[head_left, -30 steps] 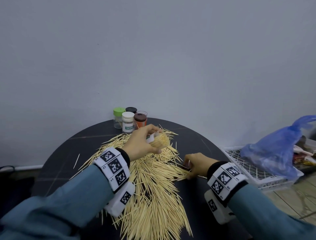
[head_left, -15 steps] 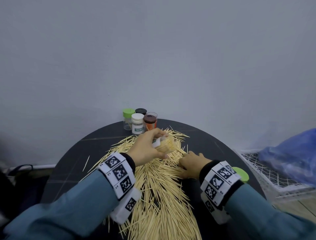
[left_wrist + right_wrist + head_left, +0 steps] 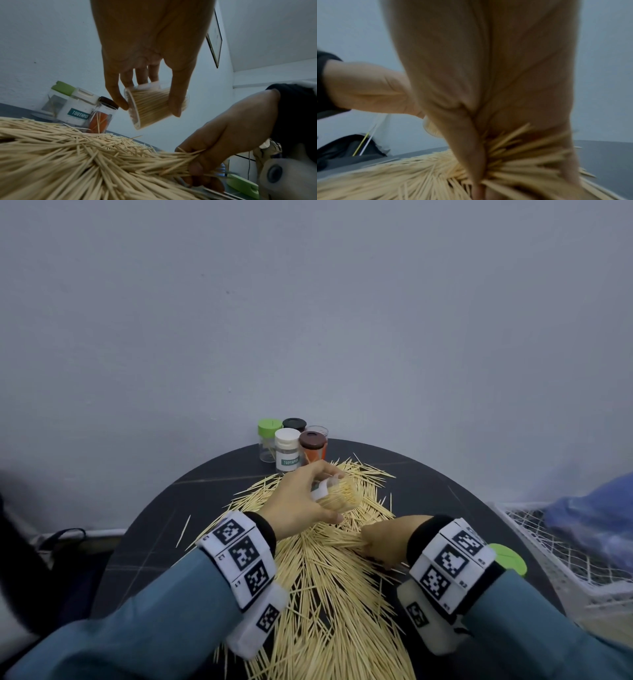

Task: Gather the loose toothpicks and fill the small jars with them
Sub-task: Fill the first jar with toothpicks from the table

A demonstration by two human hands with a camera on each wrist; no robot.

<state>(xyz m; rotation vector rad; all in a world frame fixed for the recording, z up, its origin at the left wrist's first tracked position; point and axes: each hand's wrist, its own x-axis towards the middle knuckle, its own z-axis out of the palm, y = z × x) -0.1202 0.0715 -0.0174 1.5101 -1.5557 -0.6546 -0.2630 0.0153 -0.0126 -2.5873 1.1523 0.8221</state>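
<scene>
I'm holding a jar (image 3: 155,104) in my left hand (image 3: 298,505), fingers and thumb curled round it, tipped nearly on its side above the pile (image 3: 329,587), mouth facing the pile. It's already packed w/ toothpicks. My right hand (image 3: 221,143) is pinching a splayed bunch (image 3: 173,161) at the pile's right edge, just beside the jar and lower.

Risks, as I'm judging them: the jar is leaning so far that the packed sticks could be sliding back out; the bunch is fanning, not aligned, so pushing it at a near-full mouth could be jamming or snapping sticks, or shedding them back onto the tabletop (image 3: 428,491). Sharp tips are pointing every way near my fingers.

Materials: jar is clear, thin-looking plastic, cylindrical, w/ a white label. Sticks are pale wood, thin, pointed, light, probably slippery in bulk. Tabletop is dark, matte, round. Behind the pile four capped jars (image 3: 287,453) are standing close together; right of it a green lid (image 3: 507,559) is lying flat.
</scene>
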